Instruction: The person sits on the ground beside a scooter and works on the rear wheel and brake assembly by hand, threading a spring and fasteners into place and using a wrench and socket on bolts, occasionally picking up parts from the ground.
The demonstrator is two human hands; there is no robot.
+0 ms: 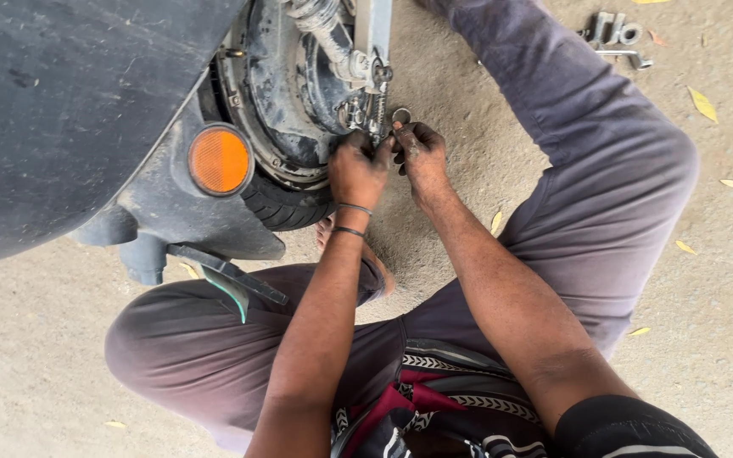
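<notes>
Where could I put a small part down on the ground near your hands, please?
Bare sand lies right of the right hand, between the raised knee and the wheel hub, and beyond that knee, below the wrenches. It is crowded at the hub, where the left hand and right hand meet around a ring.

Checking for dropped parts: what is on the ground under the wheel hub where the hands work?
Bare sandy ground and a foot beside the tyre. Left hand and right hand cover the spot below the hub.

orange reflector (221, 159) | wrenches (614, 36) on sandy ground (723, 280) | yellow leaves (702, 103)
</notes>
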